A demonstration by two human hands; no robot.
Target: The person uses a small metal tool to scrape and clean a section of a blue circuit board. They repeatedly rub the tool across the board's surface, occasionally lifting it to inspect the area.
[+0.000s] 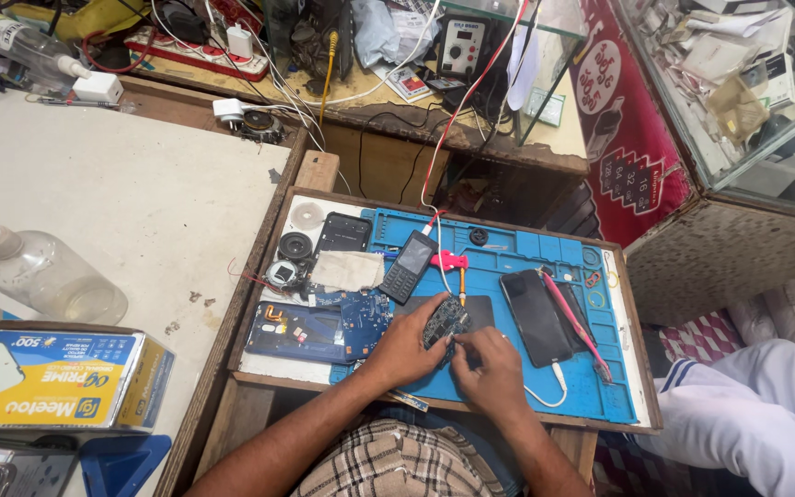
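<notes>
A person's left hand (404, 347) and right hand (489, 373) met over a small phone circuit board (443, 320) near the front edge of the blue repair mat (526, 253) on the desk (121, 193). The left hand's fingers were curled around the board's near side, gripping it; the right hand was pinched almost closed against its lower edge, though whether it held a fine tool could not be told. The board looked light, thin, stiff and fragile, best held by its bare edges, away from the components. A keypad phone (408, 265) lay just behind it, a dark smartphone (535, 317) to its right, and a glass bottle (39, 273) well apart by the desk's left edge.
</notes>
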